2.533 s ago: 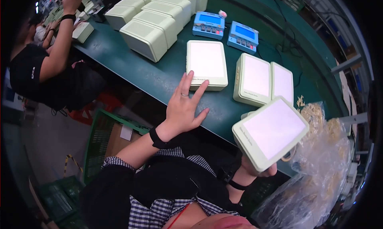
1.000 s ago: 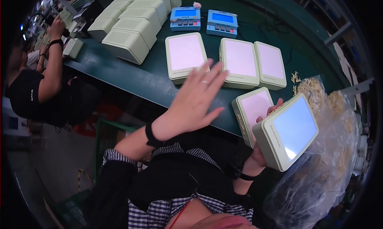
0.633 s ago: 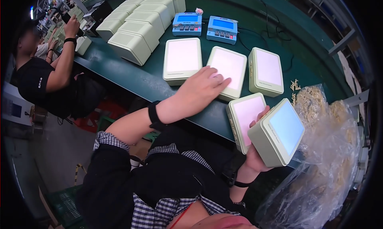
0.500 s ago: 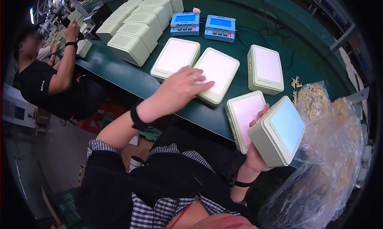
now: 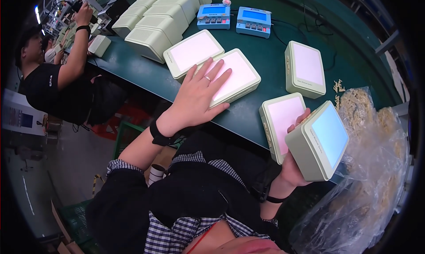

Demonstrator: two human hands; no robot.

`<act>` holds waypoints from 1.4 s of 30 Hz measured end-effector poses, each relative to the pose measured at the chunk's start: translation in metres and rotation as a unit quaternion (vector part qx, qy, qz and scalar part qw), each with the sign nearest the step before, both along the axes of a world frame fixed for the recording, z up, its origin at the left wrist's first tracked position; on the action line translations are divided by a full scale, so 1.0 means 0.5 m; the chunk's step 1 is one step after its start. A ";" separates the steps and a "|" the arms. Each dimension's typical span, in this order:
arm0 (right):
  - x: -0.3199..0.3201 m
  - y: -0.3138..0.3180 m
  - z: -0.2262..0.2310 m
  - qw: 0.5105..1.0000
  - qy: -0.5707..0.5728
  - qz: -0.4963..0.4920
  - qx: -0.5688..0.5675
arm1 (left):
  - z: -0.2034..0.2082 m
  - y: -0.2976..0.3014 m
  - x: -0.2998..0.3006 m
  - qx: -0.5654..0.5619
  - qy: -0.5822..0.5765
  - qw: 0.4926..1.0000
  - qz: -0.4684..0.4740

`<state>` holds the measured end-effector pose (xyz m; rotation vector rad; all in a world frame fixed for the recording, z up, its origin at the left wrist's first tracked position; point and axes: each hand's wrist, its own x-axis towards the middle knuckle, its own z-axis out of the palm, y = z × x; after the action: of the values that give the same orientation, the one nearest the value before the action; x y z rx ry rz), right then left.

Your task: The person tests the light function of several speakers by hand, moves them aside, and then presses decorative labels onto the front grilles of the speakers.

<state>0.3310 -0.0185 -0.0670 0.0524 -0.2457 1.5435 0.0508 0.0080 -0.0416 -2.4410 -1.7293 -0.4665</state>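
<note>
My left hand (image 5: 199,92) lies with spread fingers across a cream box-shaped device (image 5: 241,72) with a pale pinkish lit screen. Its thumb stretches along the near edge of that device. Just behind and to the left, touching or nearly touching it, is a similar device (image 5: 190,52). My right hand (image 5: 294,167) is closed around another cream device (image 5: 321,141), tilted up above the table's front edge with its screen glowing light blue; part of the fingers is hidden behind it. Close beside it, a pink-screened device (image 5: 283,121) stands partly covered by the held one.
One more lit device (image 5: 305,68) rests farther back on the green table (image 5: 146,79). Stacked cream housings (image 5: 155,37) and two blue button boxes with displays (image 5: 254,21) stand behind. A clear plastic bag (image 5: 367,165) of small tan parts hangs at right. A co-worker (image 5: 53,86) sits at left.
The device under my left hand has turned and slid somewhat left, pushing round the one beside it. My left fingers have spread wider. The whole view has shifted slightly; my right hand keeps its hold.
</note>
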 end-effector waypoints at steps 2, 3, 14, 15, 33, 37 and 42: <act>-0.002 -0.001 0.002 1.000 0.012 0.001 -0.004 | -0.002 -0.008 -0.007 -0.029 0.012 0.999 -0.008; -0.003 0.000 0.005 1.000 0.024 0.003 -0.006 | -0.004 -0.016 -0.007 -0.025 0.011 1.000 -0.008; -0.010 0.005 0.019 0.997 0.071 0.016 -0.020 | -0.028 -0.056 0.003 0.019 -0.069 0.997 0.012; -0.009 0.003 0.016 0.996 0.082 0.023 -0.015 | -0.027 -0.058 0.003 0.012 -0.067 0.998 0.010; 0.002 0.008 0.002 0.999 0.044 0.028 -0.011 | -0.044 -0.061 0.013 0.079 -0.130 0.987 0.054; 0.033 0.002 -0.012 0.958 -0.284 -0.044 0.017 | -0.056 -0.054 0.026 0.082 -0.131 0.986 0.056; 0.023 0.003 0.011 0.998 0.042 0.030 -0.030 | -0.064 -0.056 0.025 0.091 -0.143 0.985 0.042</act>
<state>0.3426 -0.0168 -0.0615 0.0779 -0.1326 1.6042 0.0635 -0.0201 -0.0735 -2.2524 -1.7910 -0.9610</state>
